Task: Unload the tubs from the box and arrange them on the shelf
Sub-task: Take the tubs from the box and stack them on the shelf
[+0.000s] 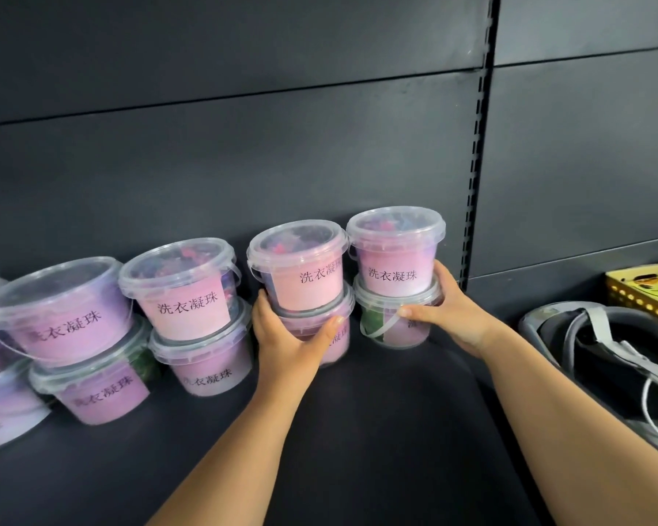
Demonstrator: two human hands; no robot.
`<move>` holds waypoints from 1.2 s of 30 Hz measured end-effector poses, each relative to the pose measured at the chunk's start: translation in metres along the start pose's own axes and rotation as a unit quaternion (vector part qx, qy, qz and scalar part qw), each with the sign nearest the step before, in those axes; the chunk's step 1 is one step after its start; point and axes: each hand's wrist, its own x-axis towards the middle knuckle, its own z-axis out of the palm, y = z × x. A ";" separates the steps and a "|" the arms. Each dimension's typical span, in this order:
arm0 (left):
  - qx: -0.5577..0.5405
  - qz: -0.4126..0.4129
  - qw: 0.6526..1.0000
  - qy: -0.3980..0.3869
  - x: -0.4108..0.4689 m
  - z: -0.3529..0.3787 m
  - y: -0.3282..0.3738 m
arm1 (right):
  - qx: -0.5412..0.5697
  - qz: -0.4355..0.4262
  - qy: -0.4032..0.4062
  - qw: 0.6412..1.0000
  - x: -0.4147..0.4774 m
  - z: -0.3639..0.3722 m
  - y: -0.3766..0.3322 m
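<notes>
Two two-tub stacks are at the back of the dark shelf [358,430], side by side. Your left hand [285,336] curls its fingers and thumb round the middle stack's bottom tub [340,349]. Your right hand [453,309] wraps the right stack's bottom tub [396,328]. More stacked tubs [190,320] stand just left.

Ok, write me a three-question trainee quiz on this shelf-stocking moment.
1. True or false: the left hand and the right hand each grip a two-high stack of laundry-bead tubs.
2. What lies at far right, in front of the yellow box? A) a strapped headset B) a kettle C) a broom
3. Fill in: the tubs' lids are ____ plastic.
Key: 1 true; 2 A; 3 clear.
</notes>
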 end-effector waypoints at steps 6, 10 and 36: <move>0.003 -0.071 0.997 -0.037 -0.008 -0.002 0.006 | -0.105 0.026 0.126 0.986 -0.021 0.019 -0.001; 0.106 -0.110 0.985 -0.084 -0.032 -0.011 0.010 | -0.211 0.016 0.213 0.954 -0.056 0.047 -0.011; 0.062 0.072 0.785 -0.612 -0.390 -0.070 -0.016 | -0.288 0.381 0.427 0.767 -0.611 0.133 0.033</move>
